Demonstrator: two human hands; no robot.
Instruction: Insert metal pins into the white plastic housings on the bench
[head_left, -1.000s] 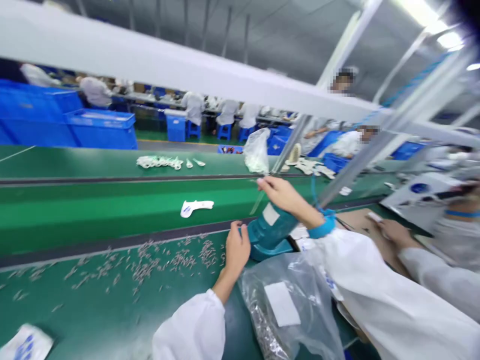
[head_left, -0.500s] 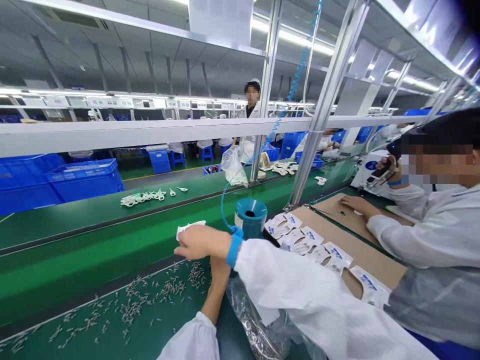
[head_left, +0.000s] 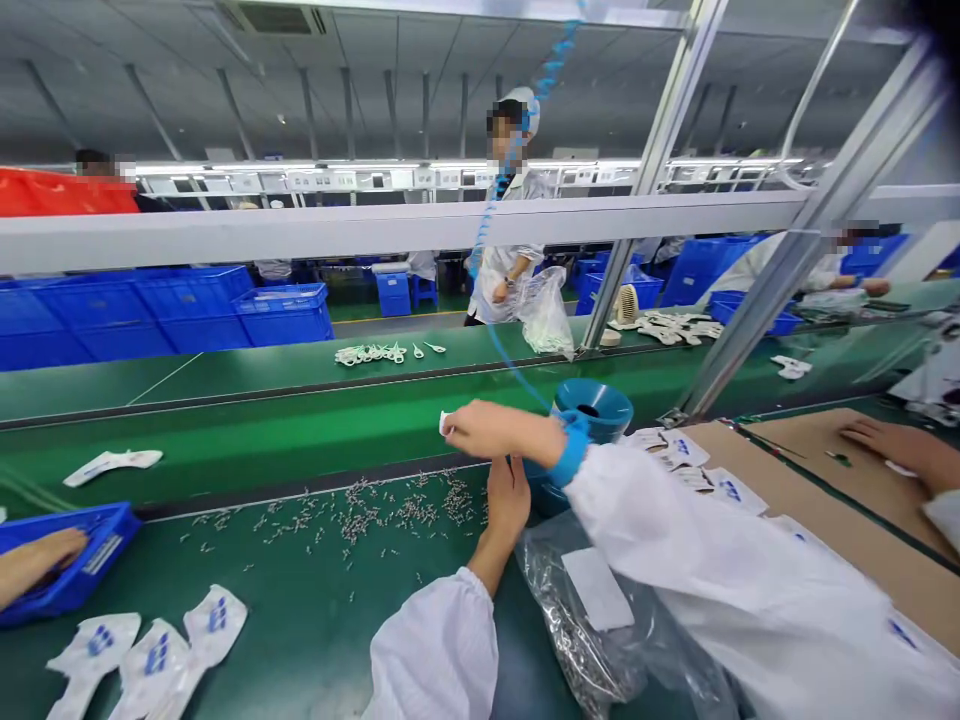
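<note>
My right hand (head_left: 487, 430), with a blue strap (head_left: 571, 452) at the wrist, reaches left over the green belt. Its fingers are closed at a white part (head_left: 444, 423), of which only a small edge shows. Below the right wrist is my left hand (head_left: 508, 500), raised beside the teal funnel-topped container (head_left: 594, 402); its fingertips are hidden by the right wrist. Several small metal screws (head_left: 360, 520) lie scattered on the bench left of the hands. A clear plastic bag (head_left: 570, 610) of small metal pieces, with a white label, lies under my right sleeve.
Another person's hand (head_left: 45, 560) is in a blue tray (head_left: 112, 545) at left. White parts with blue print (head_left: 154, 650) lie near it. A white curved part (head_left: 112, 465) sits on the belt (head_left: 300, 450). A metal post (head_left: 765, 300) rises at right, near a co-worker's hand (head_left: 900, 450).
The view has swung left, bringing in the blue tray, another person's hand and white printed parts. The white part at my right fingers is now mostly hidden. My left hand shows more clearly.
</note>
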